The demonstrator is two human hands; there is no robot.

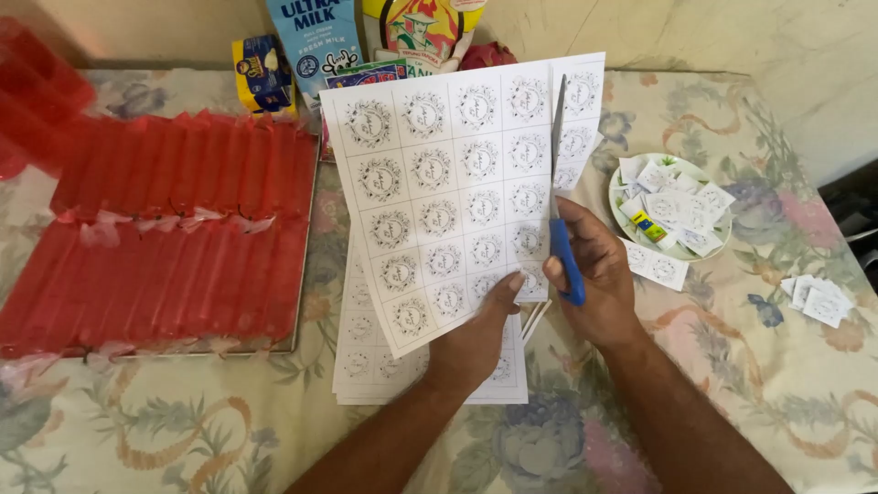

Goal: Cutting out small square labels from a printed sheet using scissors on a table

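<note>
Head view. The left hand (pixel 476 338) held a printed label sheet (pixel 448 192) up off the bench (pixel 732 366), thumb on the front face at the lower edge, the other fingers hidden behind the paper, so closed on the sheet. The sheet carried a grid of round wreath designs and tilted away from the camera. The right hand (pixel 590 274) gripped blue-handled scissors (pixel 560 201), fingers through the loops; the blades ran up a grid line near the sheet's right edge, with one column of labels to the right of the blade. Whether the blades were parted or closed along the cut could not be told.

Judgement on the cut: it would go best with the blade kept on the printed line between columns, the sheet held taut near the cut, and long, steady closes rather than short snips, so the strip edge comes out straight.

Pose: both forearms came in from the bottom of the frame, converging at the sheet's lower right corner; the right wrist was turned so the scissors pointed away from the body, and the left hand was just beside the right.

Surroundings: more label sheets (pixel 366 366) lay flat under the held one. A small plate (pixel 622 206) of cut labels stood to the right, loose labels (pixel 819 297) farther right. A tray (pixel 302 302) of red wrapped packets (pixel 174 229) sat to the left; cartons (pixel 315 41) stood at the back.
</note>
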